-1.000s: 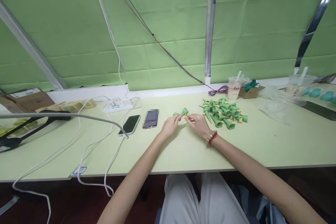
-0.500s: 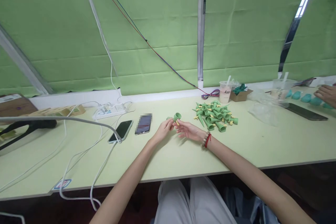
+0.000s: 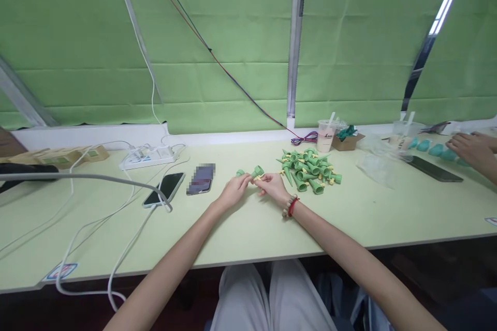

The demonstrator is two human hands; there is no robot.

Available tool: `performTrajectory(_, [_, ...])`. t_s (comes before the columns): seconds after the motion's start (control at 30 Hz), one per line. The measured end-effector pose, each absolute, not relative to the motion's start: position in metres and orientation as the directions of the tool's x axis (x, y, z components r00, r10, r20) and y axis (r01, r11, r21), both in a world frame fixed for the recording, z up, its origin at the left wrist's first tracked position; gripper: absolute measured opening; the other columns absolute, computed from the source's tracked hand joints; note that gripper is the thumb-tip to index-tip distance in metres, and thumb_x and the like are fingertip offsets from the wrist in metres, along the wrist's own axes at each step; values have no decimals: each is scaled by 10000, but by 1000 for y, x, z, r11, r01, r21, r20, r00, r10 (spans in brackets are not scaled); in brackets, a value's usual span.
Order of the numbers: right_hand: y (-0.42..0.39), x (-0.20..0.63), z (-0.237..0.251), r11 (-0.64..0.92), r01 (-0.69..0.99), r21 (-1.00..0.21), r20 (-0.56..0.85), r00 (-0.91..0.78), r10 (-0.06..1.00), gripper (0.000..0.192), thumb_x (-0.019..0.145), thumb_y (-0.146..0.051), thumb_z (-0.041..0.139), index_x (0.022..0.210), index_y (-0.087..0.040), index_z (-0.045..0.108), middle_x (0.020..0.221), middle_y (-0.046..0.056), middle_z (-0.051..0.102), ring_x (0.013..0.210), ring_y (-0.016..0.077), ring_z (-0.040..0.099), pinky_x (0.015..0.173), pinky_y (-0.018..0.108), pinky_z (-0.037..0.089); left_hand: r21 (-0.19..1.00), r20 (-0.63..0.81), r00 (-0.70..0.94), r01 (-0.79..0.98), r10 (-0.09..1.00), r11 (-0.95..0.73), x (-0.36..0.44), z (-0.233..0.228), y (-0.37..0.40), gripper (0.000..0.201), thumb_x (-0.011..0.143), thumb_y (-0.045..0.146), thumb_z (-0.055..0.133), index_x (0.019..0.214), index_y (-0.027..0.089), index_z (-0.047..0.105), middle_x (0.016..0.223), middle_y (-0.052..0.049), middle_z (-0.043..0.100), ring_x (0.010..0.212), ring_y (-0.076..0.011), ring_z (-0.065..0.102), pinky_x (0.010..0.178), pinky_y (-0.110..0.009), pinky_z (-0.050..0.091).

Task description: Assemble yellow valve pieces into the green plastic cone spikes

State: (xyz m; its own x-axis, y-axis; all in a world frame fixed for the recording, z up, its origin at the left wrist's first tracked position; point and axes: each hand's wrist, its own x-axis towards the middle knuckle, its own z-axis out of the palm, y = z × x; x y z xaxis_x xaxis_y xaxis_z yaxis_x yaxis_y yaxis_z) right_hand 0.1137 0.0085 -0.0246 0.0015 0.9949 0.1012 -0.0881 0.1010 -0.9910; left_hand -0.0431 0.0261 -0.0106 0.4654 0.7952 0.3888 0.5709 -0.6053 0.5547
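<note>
My left hand [image 3: 232, 190] pinches a green cone-shaped plastic part [image 3: 252, 172] just above the pale green table [image 3: 248, 227]. My right hand [image 3: 273, 187], with a bead bracelet at the wrist, meets it from the right and holds a small yellow piece [image 3: 258, 178] at the cone's wide end. The fingertips of both hands touch around the part. A pile of several green cones with yellow pieces [image 3: 308, 168] lies on the table just right of my right hand.
Two phones [image 3: 165, 187] [image 3: 201, 185] lie left of my hands, with white cables and a power strip [image 3: 147, 155] behind. A drink cup [image 3: 325, 136] and a small box [image 3: 347, 139] stand behind the pile. Another person's hand [image 3: 468, 149] works at the far right beside teal parts and a dark phone [image 3: 434, 168].
The view has shifted right and the hands have closed together on the cone again. My right palm, turned up half a second ago, now faces down. The other person's hand has come further into view.
</note>
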Motion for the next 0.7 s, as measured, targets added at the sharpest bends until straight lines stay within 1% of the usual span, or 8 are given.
performTrajectory(0.07, [9,114,-23,15,-163,-987,24,-53,998,220,605,-271,737,604,-154,551,531,-47,540,385,49,492,406,180,488,610,375,444,542,814,-577,-42,-14,27,331,872,389,290,706,205,510,572,22,455,548,-129,425,576,-251,335])
performTrajectory(0.13, [9,118,-20,-106,-243,-964,-57,-199,978,204,656,-314,711,688,-152,592,601,-27,575,435,60,528,439,197,521,697,344,424,482,838,-531,-41,-17,28,340,872,422,283,695,201,470,517,40,400,491,-120,394,542,-250,338])
performTrajectory(0.23, [10,127,-16,-286,-366,-886,-120,-414,902,216,767,-362,616,795,-149,624,723,6,623,541,66,582,511,191,547,805,302,416,370,858,-463,-42,-20,28,364,871,472,256,690,193,403,513,54,376,451,-102,383,522,-247,348])
performTrajectory(0.37, [10,134,-16,-394,-381,-836,-140,-546,826,142,812,-268,584,849,-138,627,765,7,633,635,57,608,612,163,546,814,306,496,305,812,-494,-39,-20,26,346,875,455,262,690,188,383,552,49,382,493,-97,386,542,-238,357])
performTrajectory(0.43, [9,133,-18,-415,-341,-844,-153,-588,794,143,794,-256,608,842,-123,627,755,11,630,678,66,616,637,164,543,792,335,522,295,785,-534,-38,-18,23,337,877,430,273,678,185,392,571,40,386,526,-100,383,555,-236,357])
performTrajectory(0.5, [8,129,-18,-396,-350,-849,-135,-580,803,171,764,-286,642,798,-119,624,733,8,622,679,69,612,630,160,538,780,360,520,287,775,-555,-37,-16,21,338,879,418,277,682,180,413,590,32,397,547,-101,380,564,-234,357])
performTrajectory(0.63, [5,121,-15,-312,-435,-845,-59,-503,862,231,677,-345,708,717,-140,608,607,-46,548,543,34,536,593,144,526,755,408,465,312,786,-577,-41,-7,17,359,878,416,281,701,168,470,605,21,425,566,-99,392,579,-224,355])
performTrajectory(0.7, [4,119,-16,-251,-390,-886,-57,-446,893,239,625,-329,741,678,-144,598,542,-73,489,468,21,468,565,149,519,701,439,446,374,780,-607,-47,-4,18,346,866,412,318,724,164,512,634,10,473,594,-103,421,594,-222,354])
